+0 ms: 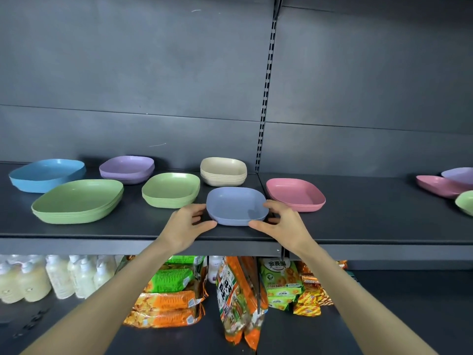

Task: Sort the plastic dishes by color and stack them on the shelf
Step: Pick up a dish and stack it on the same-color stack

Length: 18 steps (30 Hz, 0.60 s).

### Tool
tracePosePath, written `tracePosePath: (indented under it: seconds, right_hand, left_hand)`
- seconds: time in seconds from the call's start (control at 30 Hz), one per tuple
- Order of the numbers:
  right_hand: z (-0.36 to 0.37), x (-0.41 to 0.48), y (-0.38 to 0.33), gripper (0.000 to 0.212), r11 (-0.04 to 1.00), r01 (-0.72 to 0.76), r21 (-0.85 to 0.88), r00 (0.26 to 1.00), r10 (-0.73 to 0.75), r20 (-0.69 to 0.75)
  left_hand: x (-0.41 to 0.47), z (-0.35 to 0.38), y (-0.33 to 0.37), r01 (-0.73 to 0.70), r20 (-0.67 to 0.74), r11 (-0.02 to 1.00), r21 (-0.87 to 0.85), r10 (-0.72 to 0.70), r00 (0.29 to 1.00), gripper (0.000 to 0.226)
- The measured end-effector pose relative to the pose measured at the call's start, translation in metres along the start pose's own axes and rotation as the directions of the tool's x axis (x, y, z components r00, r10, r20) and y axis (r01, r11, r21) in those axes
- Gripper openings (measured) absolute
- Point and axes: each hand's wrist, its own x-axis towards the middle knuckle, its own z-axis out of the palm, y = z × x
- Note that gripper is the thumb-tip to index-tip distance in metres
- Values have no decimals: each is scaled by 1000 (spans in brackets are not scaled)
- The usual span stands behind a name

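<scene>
1. Far right of the periwinkle-blue square plastic dish (236,204): a lilac plastic dish (459,175) and a light-green plastic dish (465,202) are cut off by the frame edge.
2. Below it, left: the pale plastic bottles (38,278) are blurred; labels unreadable.
3. Directly below it: print on the orange and green snack packets (169,301) is mostly too small to read.
4. Left of it: dish count in the large light-green plastic stack (76,201) cannot be determined.

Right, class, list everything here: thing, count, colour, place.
Light blue plastic dishes: one stack, blue, upper shelf back left.
Green plastic dishes: two stacks, green, front left and centre.
Purple plastic dishes: one stack, purple, back.
Beige plastic bowls: one stack, beige, back centre.
Pink plastic dishes: one stack, pink, right of centre.
Blue-grey square plastic dish: one, front centre.
Loose plastic dishes: three, pink, purple, green, far right.
Pale bottles: several, whitish, lower shelf left.
Snack packets: several, orange and green, lower shelf centre.
Left hand, right hand: gripping the blue-grey dish's sides.
</scene>
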Motion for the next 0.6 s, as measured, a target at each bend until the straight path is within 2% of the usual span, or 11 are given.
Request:
tracePosePath:
  seconds: [0.13, 0.23, 0.3, 0.4, 0.6]
  right_hand:
    - [-5, -3, -7, 66, 1000, -15, 14, 1000, 15, -17]
    - [-22, -5, -17, 56, 1000, 15, -24, 999, -16, -31]
    - [-42, -2, -23, 51, 990, 46, -130, 997, -53, -52]
    - [-83, 11, -29, 40, 949, 77, -305, 993, -101, -65]
    - [-182, 26, -25, 43, 841, 31, -540, 982, -128, -142]
  left_hand:
    - [-1, -2, 10, -17, 19, 999, 28, 16, 1000, 53]
    - [3, -8, 19, -117, -14, 973, 200, 122, 992, 49]
    - [12, -11, 36, -204, -16, 931, 304, 219, 976, 48]
    - [33, -8, 75, -321, 65, 846, 426, 325, 943, 51]
    - [82, 29, 161, -484, 232, 675, 557, 433, 871, 61]
